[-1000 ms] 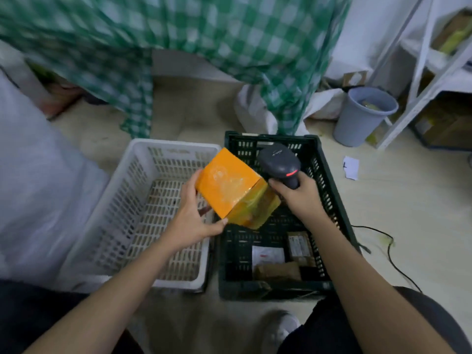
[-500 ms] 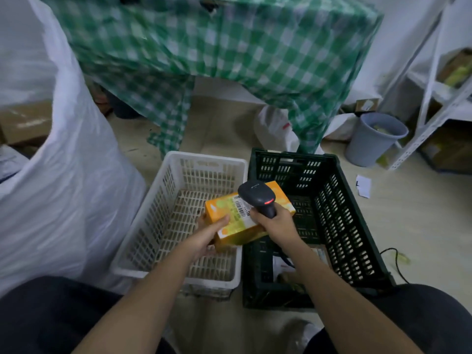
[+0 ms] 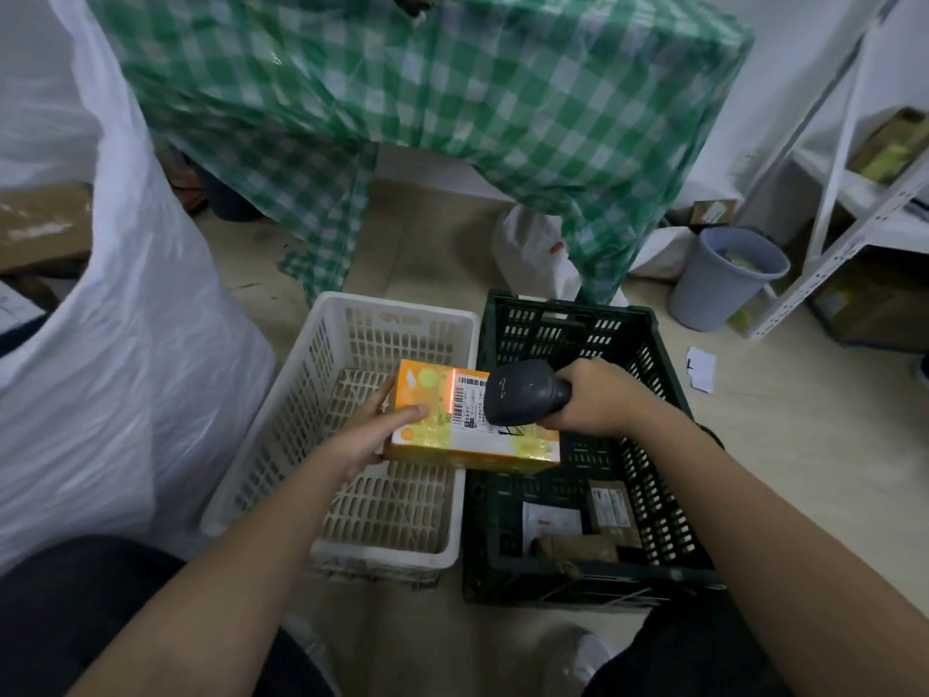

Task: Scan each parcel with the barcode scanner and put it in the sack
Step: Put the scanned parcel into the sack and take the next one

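Head view, left hand (image 3: 372, 435) grips orange parcel (image 3: 472, 435) now flatter, right hand (image 3: 598, 399) grips scanner (image 3: 523, 397), red line now crossing label.

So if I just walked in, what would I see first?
Probably the bright orange box, held up in the middle by the left hand over the white basket, with a red line of light glowing across its label. The right hand points the dark scanner at it. Behind hangs a big green checked cloth, and a huge white sack stands on the left.
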### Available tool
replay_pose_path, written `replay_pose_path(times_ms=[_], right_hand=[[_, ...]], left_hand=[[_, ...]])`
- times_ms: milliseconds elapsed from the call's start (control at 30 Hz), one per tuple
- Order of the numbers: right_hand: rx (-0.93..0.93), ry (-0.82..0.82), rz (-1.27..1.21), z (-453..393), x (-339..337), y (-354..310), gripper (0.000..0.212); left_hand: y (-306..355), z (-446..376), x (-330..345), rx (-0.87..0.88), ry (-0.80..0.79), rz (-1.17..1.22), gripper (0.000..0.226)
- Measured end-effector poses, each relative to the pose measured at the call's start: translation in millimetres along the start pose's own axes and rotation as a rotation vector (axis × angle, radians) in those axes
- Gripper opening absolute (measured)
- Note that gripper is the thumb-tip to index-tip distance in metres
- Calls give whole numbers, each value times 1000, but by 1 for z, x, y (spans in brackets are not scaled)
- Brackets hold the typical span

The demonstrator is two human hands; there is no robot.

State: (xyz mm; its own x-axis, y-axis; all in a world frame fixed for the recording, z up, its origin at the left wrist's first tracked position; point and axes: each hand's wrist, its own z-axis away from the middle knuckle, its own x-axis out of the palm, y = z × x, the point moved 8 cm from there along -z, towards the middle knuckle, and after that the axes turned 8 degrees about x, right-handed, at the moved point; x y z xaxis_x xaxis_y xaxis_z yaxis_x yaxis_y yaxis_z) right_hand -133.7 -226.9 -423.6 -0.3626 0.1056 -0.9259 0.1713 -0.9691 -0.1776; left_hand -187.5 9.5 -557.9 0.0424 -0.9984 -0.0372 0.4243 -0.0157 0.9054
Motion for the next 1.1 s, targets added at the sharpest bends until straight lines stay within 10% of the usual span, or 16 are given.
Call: replay_pose_path(times_ms=[600, 1100], right_hand=[[50, 70, -245, 7, -7, 17, 21], [-47, 675, -1070, 85, -125, -45, 25]], left_hand=[[10, 14, 0, 37, 13, -28, 85], [210, 172, -51, 762, 328, -146, 101]])
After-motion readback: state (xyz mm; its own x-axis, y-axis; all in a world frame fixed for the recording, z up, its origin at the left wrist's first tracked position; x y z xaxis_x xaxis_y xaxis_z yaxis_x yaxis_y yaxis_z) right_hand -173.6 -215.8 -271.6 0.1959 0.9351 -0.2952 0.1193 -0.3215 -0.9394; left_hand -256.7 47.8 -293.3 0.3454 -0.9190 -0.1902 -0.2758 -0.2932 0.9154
